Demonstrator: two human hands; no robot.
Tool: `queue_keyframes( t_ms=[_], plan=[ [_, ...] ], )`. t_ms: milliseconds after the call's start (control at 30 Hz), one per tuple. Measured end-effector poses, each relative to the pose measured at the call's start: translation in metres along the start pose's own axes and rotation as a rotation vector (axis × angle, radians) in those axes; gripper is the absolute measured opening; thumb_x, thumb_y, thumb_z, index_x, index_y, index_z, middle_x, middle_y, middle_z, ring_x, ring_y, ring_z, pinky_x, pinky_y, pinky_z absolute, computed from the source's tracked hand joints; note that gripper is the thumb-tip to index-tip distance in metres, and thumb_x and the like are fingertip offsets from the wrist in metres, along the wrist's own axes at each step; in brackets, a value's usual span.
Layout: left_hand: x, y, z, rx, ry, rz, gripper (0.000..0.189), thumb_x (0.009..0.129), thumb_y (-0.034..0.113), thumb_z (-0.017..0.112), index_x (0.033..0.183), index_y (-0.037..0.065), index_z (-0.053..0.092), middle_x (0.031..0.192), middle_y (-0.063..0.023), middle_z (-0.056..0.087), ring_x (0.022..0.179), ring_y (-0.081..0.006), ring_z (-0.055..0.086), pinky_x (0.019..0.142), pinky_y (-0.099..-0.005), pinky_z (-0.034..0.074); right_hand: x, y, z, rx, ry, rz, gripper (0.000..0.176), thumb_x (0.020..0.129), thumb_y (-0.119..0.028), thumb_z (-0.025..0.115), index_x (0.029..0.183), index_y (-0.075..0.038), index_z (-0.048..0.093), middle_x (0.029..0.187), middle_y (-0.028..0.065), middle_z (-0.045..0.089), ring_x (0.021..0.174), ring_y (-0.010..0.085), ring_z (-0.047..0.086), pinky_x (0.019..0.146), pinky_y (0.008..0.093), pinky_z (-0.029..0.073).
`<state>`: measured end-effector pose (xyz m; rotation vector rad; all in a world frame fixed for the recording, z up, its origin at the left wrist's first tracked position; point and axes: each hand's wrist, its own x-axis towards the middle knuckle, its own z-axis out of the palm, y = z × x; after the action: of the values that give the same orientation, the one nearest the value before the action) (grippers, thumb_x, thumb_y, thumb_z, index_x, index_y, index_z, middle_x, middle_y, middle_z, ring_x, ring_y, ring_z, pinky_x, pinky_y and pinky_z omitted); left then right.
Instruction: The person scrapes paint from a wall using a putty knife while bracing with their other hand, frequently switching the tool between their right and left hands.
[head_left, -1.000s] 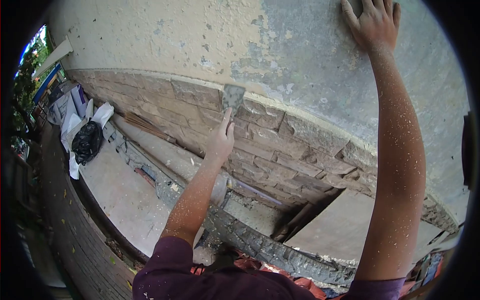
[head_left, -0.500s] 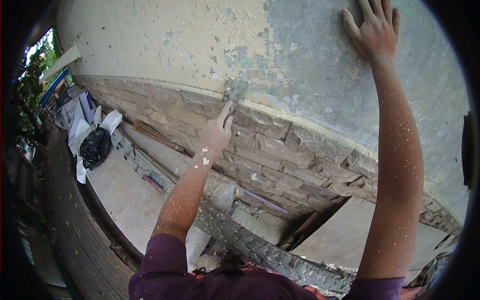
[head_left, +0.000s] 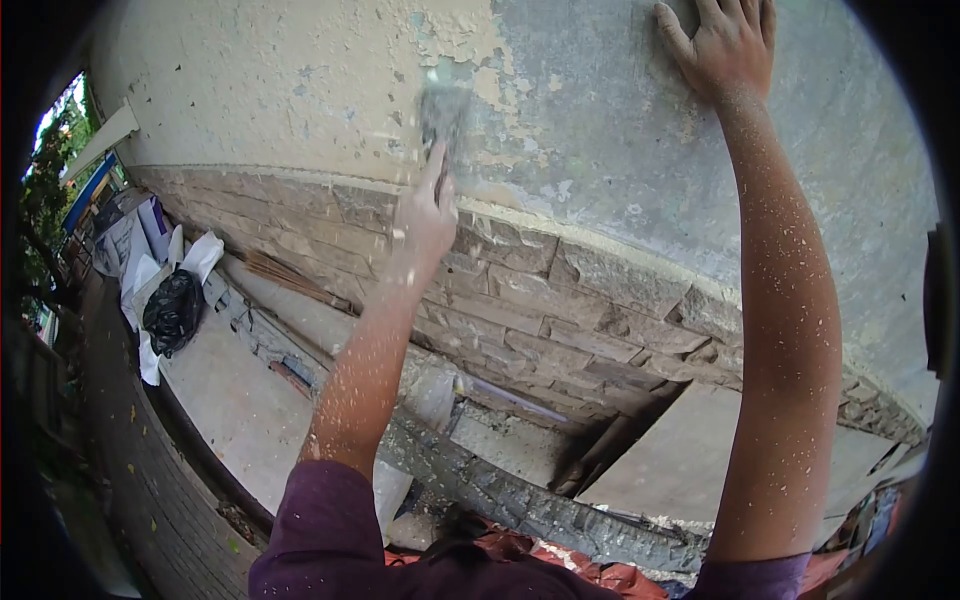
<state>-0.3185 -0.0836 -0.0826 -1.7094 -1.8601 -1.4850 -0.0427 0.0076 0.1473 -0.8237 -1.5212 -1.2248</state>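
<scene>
My left hand point(head_left: 424, 222) is closed around the handle of a putty knife point(head_left: 444, 112). One finger stretches along the tool, and the blade, smeared by motion, lies against the painted wall point(head_left: 260, 95) above the stone ledge. Cream paint flakes off around the blade, with pale green and grey patches showing beneath. Up at the right, my right hand point(head_left: 728, 50) rests flat on the bare grey part of the wall with its fingers spread. Pale dust and chips speckle both forearms.
Rough stone cladding point(head_left: 520, 270) runs under the wall. At the left lie a black plastic bag point(head_left: 173, 312), white sheets and thin wooden sticks point(head_left: 300, 280). A concrete ledge point(head_left: 470, 475) and a pale board point(head_left: 670, 455) are below, near red sheeting point(head_left: 600, 577).
My left hand has pushed the putty knife upward on the wall, and paint chips now fly near it. My right hand stays flat on the wall; the view has shifted slightly.
</scene>
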Motion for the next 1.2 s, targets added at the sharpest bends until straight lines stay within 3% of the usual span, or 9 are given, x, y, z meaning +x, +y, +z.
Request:
queue_keyframes(
  t_ms=[367,467,533,700,733,800,933,1000,1200],
  plan=[
    [0.007,0.026,-0.005,-0.101,0.109,0.135,0.048,0.095,0.018,0.048,0.141,0.006,0.042,0.097,-0.0278,0.064,0.086,-0.0411,0.064,0.071,-0.0433,0.05,0.0,0.005,0.003,0.039,0.008,-0.005,0.066,0.082,-0.041,0.056,0.141,-0.014,0.043,0.155,0.0115,0.025,0.144,0.0336,0.018,0.117,0.05,0.013],
    [-0.047,0.003,0.011,0.017,-0.074,0.038,0.048,0.096,0.019,0.047,0.142,0.007,0.041,0.118,-0.028,0.059,0.106,-0.0389,0.061,0.088,-0.0413,0.047,0.0,0.003,0.003,0.071,0.022,0.02,0.066,0.082,-0.042,0.056,0.141,-0.015,0.044,0.155,0.0111,0.025,0.144,0.0331,0.018,0.117,0.0507,0.013],
    [-0.027,0.029,0.014,-0.108,-0.016,0.023,0.047,0.096,0.019,0.048,0.141,0.008,0.043,0.078,-0.0233,0.064,0.068,-0.0379,0.064,0.062,-0.0417,0.049,0.0,0.001,0.001,0.066,0.011,0.033,0.066,0.082,-0.042,0.056,0.141,-0.015,0.043,0.155,0.0108,0.025,0.145,0.0327,0.017,0.117,0.0505,0.013],
    [0.022,0.061,0.006,-0.084,0.094,0.161,0.049,0.096,0.02,0.048,0.144,0.011,0.039,0.065,-0.0219,0.061,0.059,-0.0351,0.062,0.054,-0.0412,0.046,-0.002,0.006,0.002,0.084,-0.007,0.006,0.065,0.082,-0.042,0.056,0.14,-0.014,0.044,0.156,0.0104,0.025,0.145,0.0326,0.016,0.117,0.0499,0.011],
    [-0.003,0.054,0.009,-0.083,0.098,0.167,0.049,0.096,0.02,0.048,0.144,0.011,0.039,0.065,-0.0219,0.061,0.059,-0.0351,0.062,0.054,-0.0412,0.046,0.0,0.007,0.001,0.099,-0.011,0.01,0.065,0.082,-0.042,0.055,0.14,-0.014,0.044,0.156,0.0102,0.024,0.145,0.0325,0.016,0.117,0.0498,0.011],
    [-0.051,0.045,0.002,-0.063,-0.29,-0.231,0.046,0.096,0.02,0.046,0.141,0.008,0.043,0.114,-0.0278,0.061,0.101,-0.0408,0.061,0.082,-0.0409,0.049,-0.002,0.005,0.0,0.109,-0.005,0.023,0.065,0.082,-0.043,0.055,0.14,-0.014,0.044,0.156,0.01,0.024,0.145,0.0322,0.016,0.117,0.0497,0.011],
    [-0.01,0.079,-0.014,-0.009,-0.3,-0.27,0.047,0.096,0.019,0.046,0.142,0.009,0.041,0.108,-0.0274,0.063,0.094,-0.041,0.064,0.078,-0.0413,0.05,-0.001,0.001,-0.004,0.096,-0.012,0.032,0.065,0.082,-0.043,0.056,0.14,-0.014,0.044,0.156,0.0101,0.024,0.145,0.0317,0.015,0.117,0.0493,0.011],
    [0.012,0.077,-0.003,-0.06,-0.006,-0.011,0.049,0.097,0.022,0.048,0.145,0.015,0.038,0.073,-0.0255,0.063,0.068,-0.0388,0.063,0.061,-0.0442,0.048,0.0,0.002,-0.005,0.094,-0.031,0.031,0.065,0.082,-0.043,0.056,0.14,-0.014,0.044,0.156,0.0103,0.024,0.145,0.0316,0.015,0.117,0.0493,0.011],
    [-0.05,0.044,0.011,-0.052,-0.134,-0.075,0.048,0.097,0.024,0.045,0.144,0.014,0.039,0.083,-0.026,0.066,0.08,-0.0395,0.065,0.069,-0.0439,0.05,0.001,0.006,0.003,0.086,0.007,0.02,0.065,0.082,-0.043,0.056,0.139,-0.014,0.045,0.156,0.0107,0.024,0.145,0.032,0.015,0.117,0.0496,0.011]
  ],
)
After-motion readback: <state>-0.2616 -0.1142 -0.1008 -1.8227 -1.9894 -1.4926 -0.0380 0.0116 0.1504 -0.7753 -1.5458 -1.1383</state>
